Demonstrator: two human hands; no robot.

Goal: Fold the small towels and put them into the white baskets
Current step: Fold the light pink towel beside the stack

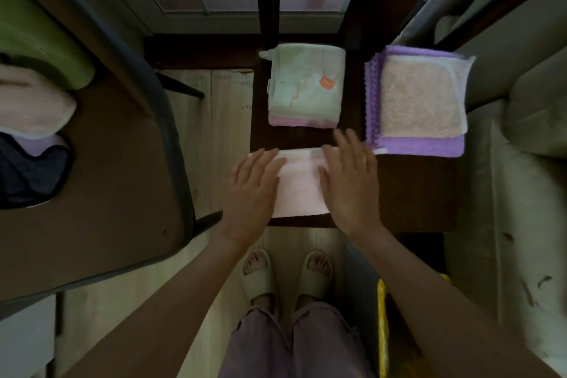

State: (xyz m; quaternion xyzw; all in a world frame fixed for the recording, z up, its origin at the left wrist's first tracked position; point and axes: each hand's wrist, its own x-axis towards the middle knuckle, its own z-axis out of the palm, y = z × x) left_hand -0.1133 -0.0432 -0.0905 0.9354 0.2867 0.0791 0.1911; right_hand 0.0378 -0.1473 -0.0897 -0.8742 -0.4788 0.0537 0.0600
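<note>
Both hands lie flat, fingers straight and spread, on a pink towel (302,184) at the centre of the frame. The left hand (254,184) covers its left edge, the right hand (349,181) its right edge, and a strip of cloth shows between them. Neither hand grips anything; they press and smooth.

The towel is a soft, napped rectangle, apparently folded already, with a paler band along its far edge. It rests at the near edge of a dark table (414,193).

This looks like the smoothing stage of one fold. The next move probably calls for pinching one edge and bringing it over to halve the rectangle, or lifting it onto a stack. No white basket is clearly visible, so where it should go cannot be told.

Just above the hands sits a folded mint towel (303,86), smooth-looking, with an orange mark and a pink layer under it. To the upper right, touching nothing of the pink one, is a square stack (420,101): a fluffy peach cloth over white and purple ones, the purple with a zigzag edge.

At the left edge of the frame, loose cloths (30,138) in pink, lilac and dark blue lie unfolded on a brown chair (107,193).
</note>
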